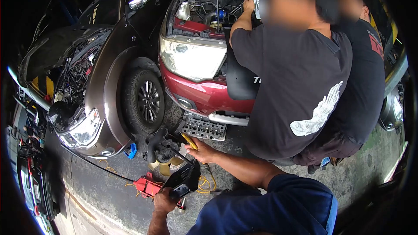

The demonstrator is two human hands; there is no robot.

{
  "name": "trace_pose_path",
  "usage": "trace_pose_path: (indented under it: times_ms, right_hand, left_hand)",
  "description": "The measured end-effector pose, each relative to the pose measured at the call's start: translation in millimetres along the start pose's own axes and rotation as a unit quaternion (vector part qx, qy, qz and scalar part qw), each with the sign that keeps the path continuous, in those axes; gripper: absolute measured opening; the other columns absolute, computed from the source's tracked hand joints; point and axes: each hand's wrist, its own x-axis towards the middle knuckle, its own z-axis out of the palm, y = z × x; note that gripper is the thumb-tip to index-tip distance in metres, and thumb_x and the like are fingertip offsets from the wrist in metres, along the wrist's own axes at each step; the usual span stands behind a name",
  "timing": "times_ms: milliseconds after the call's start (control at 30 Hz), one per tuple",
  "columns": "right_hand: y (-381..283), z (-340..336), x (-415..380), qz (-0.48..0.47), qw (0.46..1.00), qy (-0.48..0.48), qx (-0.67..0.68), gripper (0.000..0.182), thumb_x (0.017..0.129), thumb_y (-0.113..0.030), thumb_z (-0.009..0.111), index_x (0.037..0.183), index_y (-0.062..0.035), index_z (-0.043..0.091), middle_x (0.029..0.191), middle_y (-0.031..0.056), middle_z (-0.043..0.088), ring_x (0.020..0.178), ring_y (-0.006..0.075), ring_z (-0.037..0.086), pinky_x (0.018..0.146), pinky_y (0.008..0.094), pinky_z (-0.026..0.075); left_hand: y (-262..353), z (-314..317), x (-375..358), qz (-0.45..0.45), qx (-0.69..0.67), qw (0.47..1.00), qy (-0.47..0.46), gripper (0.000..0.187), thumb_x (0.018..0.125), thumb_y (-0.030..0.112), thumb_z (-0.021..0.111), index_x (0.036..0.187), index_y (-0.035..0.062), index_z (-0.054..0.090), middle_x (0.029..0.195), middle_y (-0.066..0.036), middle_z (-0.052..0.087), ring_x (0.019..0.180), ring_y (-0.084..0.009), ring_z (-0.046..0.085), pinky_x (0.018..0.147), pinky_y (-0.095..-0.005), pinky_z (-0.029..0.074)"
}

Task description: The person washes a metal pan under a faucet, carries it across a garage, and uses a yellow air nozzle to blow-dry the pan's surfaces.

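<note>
From my remote view, the left hand [165, 200] gripped the near-left end of the black part [185, 182], low before the body; the right hand [203, 151] was wrapped round a yellow tool [188, 140]. I judged the part light, stiff and perhaps slick, best held by its rim. The red jack [147, 186] lay just left, coiled yellow hose [213, 181] right; a co-worker [300, 87] blocked the far right.
</note>
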Motion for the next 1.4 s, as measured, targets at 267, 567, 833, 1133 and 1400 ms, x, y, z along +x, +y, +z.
trace_pose_path:
  times_ms: [267, 567, 833, 1133, 1400]
  right_hand:
    - [-3, 11, 22, -0.102, 0.99, -0.095, -0.013, 0.061, 0.101, -0.013, 0.057, 0.154, -0.0076, 0.028, 0.142, 0.0174, 0.055, 0.128, 0.0219, 0.056, 0.104, 0.0352, 0.047]
    - [-14, 53, 46, -0.065, 0.991, -0.104, -0.058, 0.064, 0.097, -0.01, 0.064, 0.152, -0.0029, 0.033, 0.124, 0.0122, 0.062, 0.113, 0.0164, 0.061, 0.1, 0.0315, 0.047]
    - [-42, 159, 39, -0.166, 0.957, -0.099, -0.217, 0.061, 0.089, -0.018, 0.072, 0.142, -0.0052, 0.047, 0.122, 0.0174, 0.064, 0.114, 0.0279, 0.062, 0.1, 0.038, 0.046]
    - [-66, 252, 56, -0.275, 0.906, -0.098, -0.305, 0.057, 0.09, -0.021, 0.071, 0.141, -0.0071, 0.049, 0.112, 0.02, 0.068, 0.103, 0.0377, 0.067, 0.087, 0.0434, 0.052]
    - [-52, 258, 24, -0.234, 0.925, -0.053, -0.296, 0.055, 0.094, -0.02, 0.067, 0.145, -0.0108, 0.047, 0.112, 0.0204, 0.069, 0.103, 0.0398, 0.067, 0.088, 0.0456, 0.051]
  left_hand:
    - [9, 5, -16, -0.002, -0.058, 0.998, 0.03, 0.053, 0.061, 0.027, 0.091, 0.104, 0.0054, 0.069, 0.098, -0.017, 0.073, 0.093, -0.0375, 0.071, 0.08, -0.0458, 0.057]
    - [-46, 7, -25, 0.062, -0.089, 0.994, 0.026, 0.055, 0.061, 0.025, 0.091, 0.105, 0.0034, 0.067, 0.095, -0.018, 0.073, 0.091, -0.0383, 0.071, 0.078, -0.0445, 0.058]
    - [-172, -4, -33, 0.198, -0.09, 0.973, 0.078, 0.059, 0.053, 0.019, 0.096, 0.102, 0.0031, 0.066, 0.095, -0.018, 0.071, 0.09, -0.0388, 0.07, 0.079, -0.0459, 0.055]
    - [-254, 21, -57, -0.188, -0.653, 0.7, 0.22, 0.126, 0.07, 0.089, 0.06, 0.158, 0.0148, 0.01, 0.155, -0.02, 0.03, 0.14, -0.0416, 0.037, 0.115, -0.0578, 0.03]
    - [-272, -7, 6, -0.165, -0.78, 0.551, -0.247, 0.074, 0.082, 0.063, 0.059, 0.136, 0.0127, 0.055, 0.127, -0.015, 0.064, 0.111, -0.0388, 0.065, 0.074, -0.0584, 0.056]
